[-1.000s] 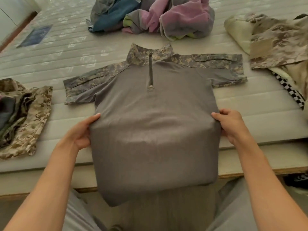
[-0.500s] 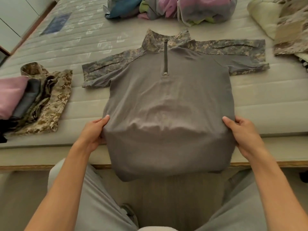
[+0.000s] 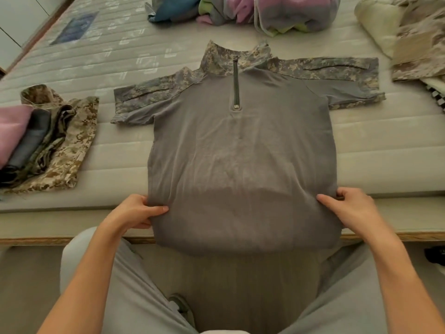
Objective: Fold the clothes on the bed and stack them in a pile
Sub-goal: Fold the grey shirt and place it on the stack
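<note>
Two hands hold one grey shirt spread front-up on the mattress, its zip collar pointing to 12 o'clock and its camouflage sleeves stretched toward 9 and 3 o'clock. The shirt's lower part hangs over the bed's near edge at 6 o'clock, above the person's knees. The left hand grips the shirt's side seam at about 8 o'clock of the garment, thumb lying on top of the cloth and fingers curled under it. The right hand grips the opposite seam at about 4 o'clock, thumb on top and fingers wrapped round the edge. Between the hands the cloth bulges slightly and shows soft creases.

At 9 o'clock of the shirt, well apart from it, lies a pile of folded clothes: tan camouflage pieces with dark and pink cloth among them. At 12 o'clock, beyond the collar, sits a loose heap of unfolded clothes in blue, pink, grey and yellow-green. At 2 o'clock more tan camouflage clothing lies crumpled, over pale fabric with a chequered edge.
</note>
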